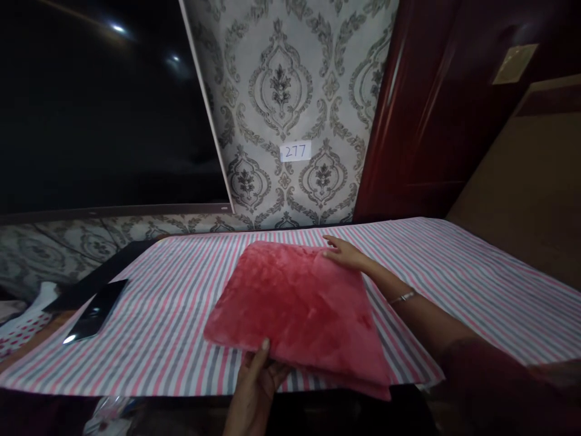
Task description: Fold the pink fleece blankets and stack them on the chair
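A flat pink plush cushion cover (295, 309) lies on the striped cloth, its near right corner reaching past the table's front edge. Along that corner two layers show. My left hand (258, 378) pinches the near edge, thumb on top and fingers underneath, partly hidden by the fabric. At the far right corner, my right hand (345, 253) rests with its fingers stretched out and apart over the plush. A thin bracelet circles the right wrist.
A pink, grey and white striped cloth (172, 303) covers the table. On the left lies a black phone (97, 312). A large dark television (104, 109) stands behind it. A paper marked 277 (295, 151) is on the patterned wall, beside a dark red door frame (422, 109).
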`<state>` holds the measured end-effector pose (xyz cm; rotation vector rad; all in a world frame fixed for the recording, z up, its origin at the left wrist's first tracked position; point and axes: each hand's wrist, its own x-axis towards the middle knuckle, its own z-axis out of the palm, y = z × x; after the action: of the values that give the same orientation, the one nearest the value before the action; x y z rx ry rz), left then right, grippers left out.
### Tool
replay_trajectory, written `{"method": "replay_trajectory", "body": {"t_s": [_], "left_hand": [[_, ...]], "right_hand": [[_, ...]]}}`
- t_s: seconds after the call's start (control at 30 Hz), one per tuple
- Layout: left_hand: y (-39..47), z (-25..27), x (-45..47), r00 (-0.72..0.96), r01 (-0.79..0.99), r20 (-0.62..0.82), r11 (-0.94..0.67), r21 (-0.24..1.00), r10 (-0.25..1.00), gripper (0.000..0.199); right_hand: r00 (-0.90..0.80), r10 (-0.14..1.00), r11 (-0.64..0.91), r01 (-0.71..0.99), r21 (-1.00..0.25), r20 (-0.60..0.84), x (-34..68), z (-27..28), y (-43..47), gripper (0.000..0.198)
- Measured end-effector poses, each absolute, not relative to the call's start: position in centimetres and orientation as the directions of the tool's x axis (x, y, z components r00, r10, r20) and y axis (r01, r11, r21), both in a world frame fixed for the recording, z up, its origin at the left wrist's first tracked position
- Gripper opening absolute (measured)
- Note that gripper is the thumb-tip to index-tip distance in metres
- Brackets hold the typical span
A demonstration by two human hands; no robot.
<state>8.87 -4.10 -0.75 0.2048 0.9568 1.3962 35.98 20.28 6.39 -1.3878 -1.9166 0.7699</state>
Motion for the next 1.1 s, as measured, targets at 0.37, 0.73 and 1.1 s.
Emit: {"method": "replay_trajectory", "body": {"t_s": [0.37, 0.73, 1.1], "left_hand": [[-3.8, -1.8, 8.8, -0.076, -0.806, -0.514, 0.251, 0.536, 0.854, 0.088], [-1.3, 5.1, 7.5, -0.310, -0.634, -0.257, 0.002, 0.773, 0.915, 0.068], [6.9, 6.9, 1.7, -0.095, -0.479, -0.394, 0.305, 0.823, 0.914, 0.029]], "right_hand": [[-0.432, 0.874, 0.107, 0.616, -0.780, -0.222, 30.4, 6.5, 27.9, 0.045], [-0.421, 0.907, 0.129, 0.351, -0.928, -0.033, 32.0, 10.7, 23.0, 0.044], [-0.158, 0.949, -0.254, 0.124, -0.959, -0.272, 38.7, 5.3, 15.0, 0.039]]}}
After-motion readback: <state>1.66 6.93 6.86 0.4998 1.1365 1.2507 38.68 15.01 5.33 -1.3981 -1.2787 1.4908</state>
